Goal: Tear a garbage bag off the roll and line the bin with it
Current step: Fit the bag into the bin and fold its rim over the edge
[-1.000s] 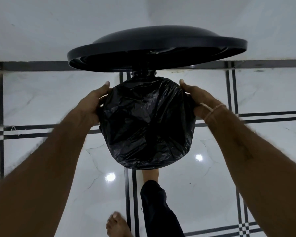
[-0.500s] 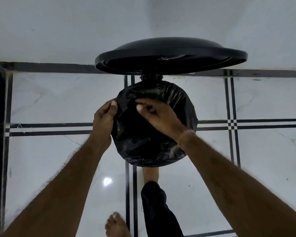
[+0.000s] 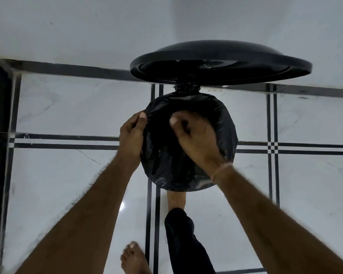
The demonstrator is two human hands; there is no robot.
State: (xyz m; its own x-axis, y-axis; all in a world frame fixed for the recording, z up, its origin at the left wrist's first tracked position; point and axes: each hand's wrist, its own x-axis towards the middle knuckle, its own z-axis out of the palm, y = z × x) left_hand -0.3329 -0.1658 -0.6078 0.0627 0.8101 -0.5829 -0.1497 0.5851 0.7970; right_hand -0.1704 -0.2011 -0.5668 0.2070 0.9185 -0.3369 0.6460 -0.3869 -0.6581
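Since half a second ago my right hand (image 3: 198,141) has curled tighter over the bin's mouth, fingers pinching crinkled black garbage bag (image 3: 188,175) film. Left hand (image 3: 132,139) grips the glossy plastic at the round bin's (image 3: 229,123) rim, thumb on top. The domed lid (image 3: 221,64) stands open beyond both hands (hinge just past my knuckles). Polished marble floor (image 3: 67,115) below.

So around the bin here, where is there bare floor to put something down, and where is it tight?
Bare glossy white marble floor lies left of the black bag-lined bin, and more to its right past the double black stripes. It is crowded at the bin mouth: the left hand grips the rim, the right hand reaches inside, the raised black lid overhangs, and bare feet stand in front.
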